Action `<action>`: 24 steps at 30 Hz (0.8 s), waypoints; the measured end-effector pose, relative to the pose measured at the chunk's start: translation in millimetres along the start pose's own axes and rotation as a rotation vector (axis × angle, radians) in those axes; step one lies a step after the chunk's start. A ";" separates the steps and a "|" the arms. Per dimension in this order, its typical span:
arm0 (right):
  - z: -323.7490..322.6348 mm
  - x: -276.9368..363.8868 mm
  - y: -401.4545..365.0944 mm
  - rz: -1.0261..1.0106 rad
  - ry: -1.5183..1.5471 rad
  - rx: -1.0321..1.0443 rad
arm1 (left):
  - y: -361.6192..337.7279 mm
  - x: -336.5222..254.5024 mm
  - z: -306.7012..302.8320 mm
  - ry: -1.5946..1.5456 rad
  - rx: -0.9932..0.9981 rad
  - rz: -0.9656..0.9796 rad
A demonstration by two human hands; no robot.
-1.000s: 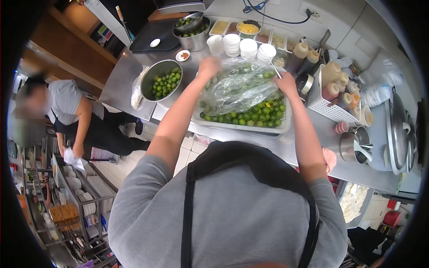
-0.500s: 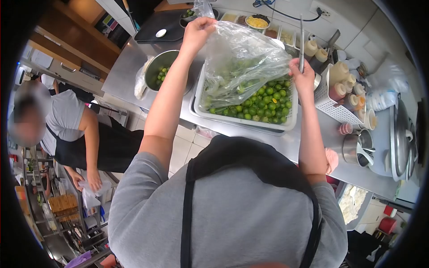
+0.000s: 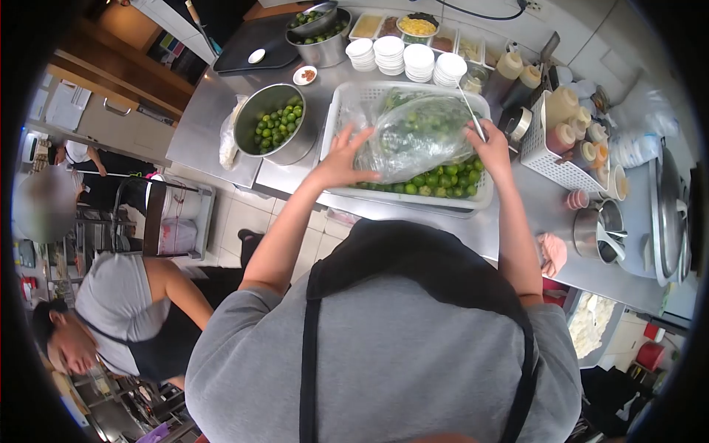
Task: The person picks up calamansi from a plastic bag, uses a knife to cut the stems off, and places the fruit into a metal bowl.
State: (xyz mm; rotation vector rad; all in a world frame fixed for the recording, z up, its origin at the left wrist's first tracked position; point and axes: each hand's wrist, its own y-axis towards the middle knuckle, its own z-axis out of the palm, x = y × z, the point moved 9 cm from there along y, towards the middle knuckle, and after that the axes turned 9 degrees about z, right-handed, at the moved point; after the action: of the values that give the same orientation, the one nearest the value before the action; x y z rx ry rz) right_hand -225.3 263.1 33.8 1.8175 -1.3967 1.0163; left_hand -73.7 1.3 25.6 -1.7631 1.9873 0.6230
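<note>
A clear plastic bag (image 3: 413, 136) lies bunched over small green limes (image 3: 443, 181) in a white perforated basket (image 3: 484, 193). At the bag's left side is my left hand (image 3: 343, 156), its fingers spread and the thumb near the bag's lower edge. My right hand (image 3: 489, 146) is closed around a knife (image 3: 473, 114) at the basket's right side, blade pointing up and away. Its fingertips are right at the bag's right end. Left of the basket stands a steel pot (image 3: 247, 118) with more limes inside.
Stacked white dishes (image 3: 419, 63) and filled food containers (image 3: 367, 26) line the back. A second lime-filled pot (image 3: 329, 52) stands by a black tray (image 3: 258, 48). Sauce bottles fill a white caddy (image 3: 565, 173) at right. Another person (image 3: 118, 317) bends at lower left.
My left hand has come down from holding the bag up and has opened. The bag has sunk onto the limes. The knife tilts leftward now. The other person has bent lower.
</note>
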 end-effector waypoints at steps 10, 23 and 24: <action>0.0 -2.4 -4.7 0.001 -0.191 0.062 | 11.1 -27.0 -64.5 0.125 -0.423 0.171; -49.3 40.2 -17.1 0.100 0.398 0.046 | 73.6 -38.5 -124.1 -0.222 -0.243 0.225; -52.0 44.0 -18.6 0.085 0.425 0.024 | 72.1 -45.7 -129.6 -0.366 -0.236 0.267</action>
State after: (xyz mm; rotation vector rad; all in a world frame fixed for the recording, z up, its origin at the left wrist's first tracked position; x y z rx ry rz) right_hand -211.4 289.7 97.7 1.4548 -1.2080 1.3729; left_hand -141.2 -29.4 162.0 -1.3830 1.9592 1.2167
